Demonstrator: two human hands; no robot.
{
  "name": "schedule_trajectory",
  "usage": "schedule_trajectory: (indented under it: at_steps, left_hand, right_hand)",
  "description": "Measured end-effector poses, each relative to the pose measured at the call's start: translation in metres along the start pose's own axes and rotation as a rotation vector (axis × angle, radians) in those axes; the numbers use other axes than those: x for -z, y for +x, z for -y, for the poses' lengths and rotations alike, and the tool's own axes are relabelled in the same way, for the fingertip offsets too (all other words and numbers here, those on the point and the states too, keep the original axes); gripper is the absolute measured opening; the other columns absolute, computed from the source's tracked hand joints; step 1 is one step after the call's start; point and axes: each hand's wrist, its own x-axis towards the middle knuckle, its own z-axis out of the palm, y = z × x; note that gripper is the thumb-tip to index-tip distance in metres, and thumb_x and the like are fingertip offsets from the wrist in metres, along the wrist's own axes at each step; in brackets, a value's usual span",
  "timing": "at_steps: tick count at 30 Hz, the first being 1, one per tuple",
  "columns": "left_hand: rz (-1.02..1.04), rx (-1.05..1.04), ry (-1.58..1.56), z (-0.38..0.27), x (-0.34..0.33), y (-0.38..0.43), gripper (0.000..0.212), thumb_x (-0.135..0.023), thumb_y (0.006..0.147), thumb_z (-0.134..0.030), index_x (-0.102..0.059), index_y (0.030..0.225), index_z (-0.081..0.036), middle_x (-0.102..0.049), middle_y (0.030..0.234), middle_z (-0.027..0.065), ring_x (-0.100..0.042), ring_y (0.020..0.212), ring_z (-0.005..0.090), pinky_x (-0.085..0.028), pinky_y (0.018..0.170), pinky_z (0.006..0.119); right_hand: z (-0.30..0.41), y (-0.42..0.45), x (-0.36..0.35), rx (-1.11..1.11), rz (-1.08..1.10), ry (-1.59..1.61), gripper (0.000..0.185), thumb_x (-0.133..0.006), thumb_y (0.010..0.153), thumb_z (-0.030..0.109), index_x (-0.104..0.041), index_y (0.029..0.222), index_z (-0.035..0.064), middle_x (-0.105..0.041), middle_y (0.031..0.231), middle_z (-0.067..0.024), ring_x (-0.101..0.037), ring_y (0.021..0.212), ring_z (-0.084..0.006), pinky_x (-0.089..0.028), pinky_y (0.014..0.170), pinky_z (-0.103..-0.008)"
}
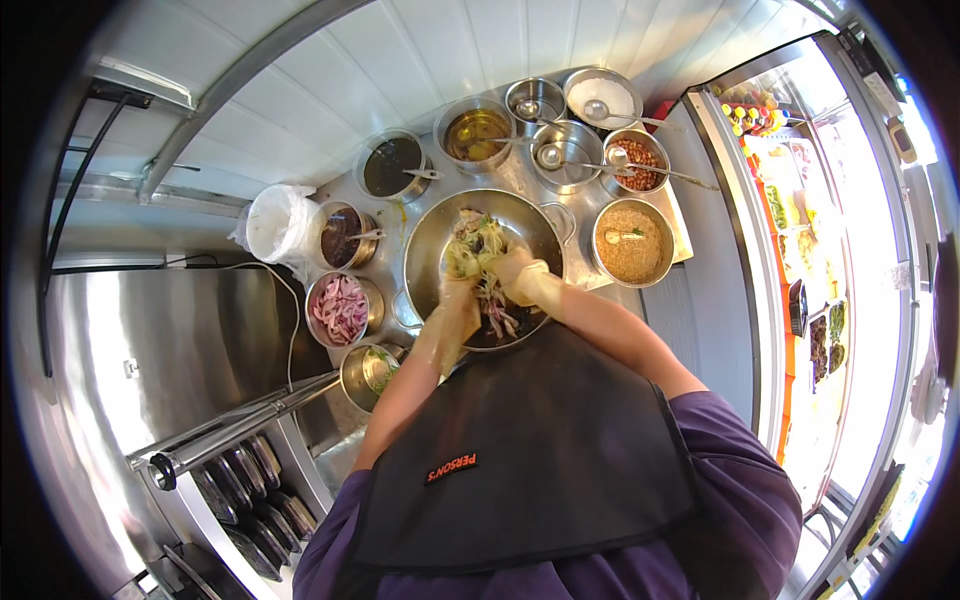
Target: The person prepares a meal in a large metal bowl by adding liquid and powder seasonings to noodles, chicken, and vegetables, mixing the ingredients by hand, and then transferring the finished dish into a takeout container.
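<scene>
Both my hands, in thin translucent yellowish gloves, are inside a large two-handled steel bowl [428, 225] at the centre. My left hand [459, 294] is at the left of a heap of shredded greens and pale pieces [480, 244]; my right hand [520, 276] is at its right. Both touch the heap, and some of it is raised between them. Slices of purple onion and dark liquid lie low in the bowl, near my apron. The fingers are blurred and partly hidden by the food, so their grip is not clear.
Around the bowl stand a tub of dark liquid [391, 166], a tub of oil [477, 136], a bowl of peanuts [637, 163], a bowl of tan granules [632, 241], and a bowl of sliced onion [340, 309]. A lit food display [806, 262] is at right.
</scene>
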Motion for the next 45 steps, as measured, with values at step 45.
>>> schedule_trajectory:
  at_steps: [45]
  left_hand:
    - [-0.046, 0.091, 0.023, -0.011, 0.031, 0.013, 0.04, -0.065, 0.12, -0.028, -0.068, 0.155, -0.009, -0.08, 0.137, 0.0163, -0.082, 0.112, 0.0314, -0.067, 0.104, 0.048]
  right_hand:
    - [0.024, 0.035, -0.024, 0.066, 0.036, -0.371, 0.034, -0.081, 0.106, 0.024, -0.08, 0.133, 0.005, -0.084, 0.113, -0.0092, -0.08, 0.106, -0.0221, -0.062, 0.091, -0.0394]
